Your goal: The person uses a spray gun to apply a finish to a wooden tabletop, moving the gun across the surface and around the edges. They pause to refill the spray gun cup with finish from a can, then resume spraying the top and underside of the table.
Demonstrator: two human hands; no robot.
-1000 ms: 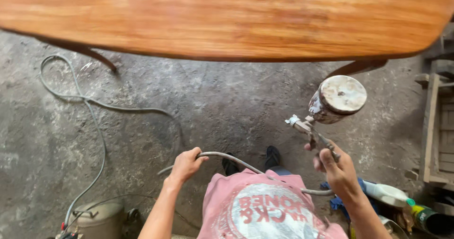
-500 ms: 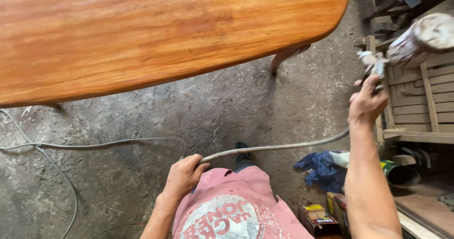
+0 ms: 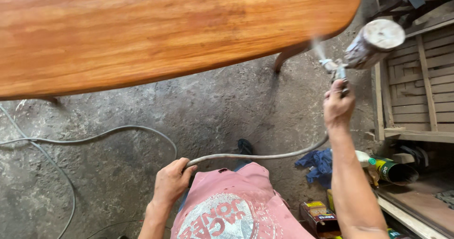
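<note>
1. The right hand (image 3: 337, 107) is closed around the grip of a spray gun (image 3: 362, 47), raised beside the end of the orange wooden surface (image 3: 156, 31), mist leaving its nozzle.
2. The left hand (image 3: 170, 182) is curled around the grey hose (image 3: 255, 156), low near the pink shirt (image 3: 236, 206).
3. A blue rag (image 3: 319, 165) lies on the concrete floor (image 3: 118, 173).

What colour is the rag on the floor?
Blue; the rag shows in the head view, beside the right forearm.
</note>
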